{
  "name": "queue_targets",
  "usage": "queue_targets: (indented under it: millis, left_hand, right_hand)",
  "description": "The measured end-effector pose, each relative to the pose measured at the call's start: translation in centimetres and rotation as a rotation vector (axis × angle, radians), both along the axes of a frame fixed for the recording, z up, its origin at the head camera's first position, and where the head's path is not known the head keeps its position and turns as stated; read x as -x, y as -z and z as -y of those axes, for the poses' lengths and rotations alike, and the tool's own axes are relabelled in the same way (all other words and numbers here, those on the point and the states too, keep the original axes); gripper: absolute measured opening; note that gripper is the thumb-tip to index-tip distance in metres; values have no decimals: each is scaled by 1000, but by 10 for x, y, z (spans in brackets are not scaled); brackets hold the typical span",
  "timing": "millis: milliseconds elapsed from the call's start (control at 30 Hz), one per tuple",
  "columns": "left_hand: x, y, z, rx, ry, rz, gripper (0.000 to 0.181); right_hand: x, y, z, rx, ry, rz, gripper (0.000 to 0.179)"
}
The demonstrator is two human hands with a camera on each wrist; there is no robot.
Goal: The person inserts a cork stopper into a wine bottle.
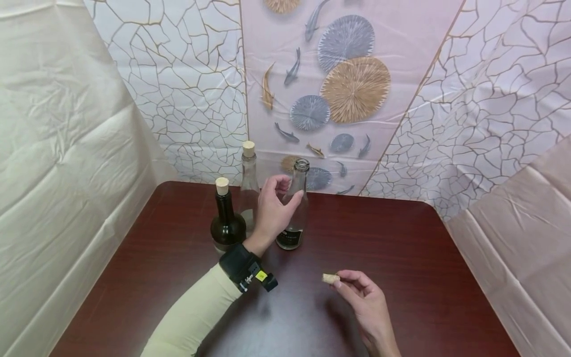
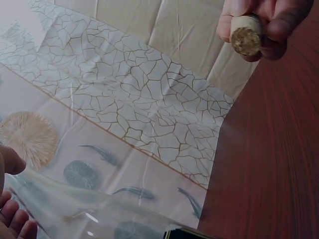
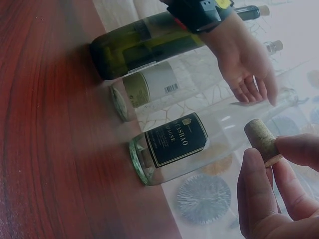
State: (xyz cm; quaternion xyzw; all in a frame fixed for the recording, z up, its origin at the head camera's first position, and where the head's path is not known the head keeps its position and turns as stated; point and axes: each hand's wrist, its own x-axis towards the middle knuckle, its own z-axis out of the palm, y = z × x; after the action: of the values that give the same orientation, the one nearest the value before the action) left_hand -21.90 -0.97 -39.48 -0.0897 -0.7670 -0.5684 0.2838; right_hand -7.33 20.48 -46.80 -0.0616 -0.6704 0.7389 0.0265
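Note:
My left hand [image 1: 275, 208] is at the neck of an uncorked clear glass bottle [image 1: 295, 218], thumb and fingers spread apart beside it. Whether they touch the glass cannot be told. This bottle stands upright with a dark label [image 3: 178, 140] low on its body. Lower on the right, my right hand [image 1: 368, 310] pinches a cork [image 1: 330, 278] between thumb and fingers, above the table and away from the bottle. In the left wrist view the crumbly end of the cork [image 2: 246, 41] faces the camera.
Left of the uncorked bottle stand a dark green bottle [image 1: 228, 225] and a second clear bottle [image 1: 249, 186], both with corks in their necks. All stand on a dark red wooden table [image 1: 379, 238]. Patterned cloth [image 1: 200, 74] hangs behind, with plain cloth at the sides.

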Motion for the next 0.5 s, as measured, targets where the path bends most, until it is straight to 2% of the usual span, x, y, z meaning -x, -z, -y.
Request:
queue_targets:
  millis: [300, 500]
  left_hand:
    - [5, -3, -5, 11, -2, -6, 39]
    - [6, -3, -3, 64, -17, 4, 39]
  right_hand:
    - [0, 2, 2, -13, -10, 3, 41]
    - [1, 2, 3, -8, -9, 4, 41]
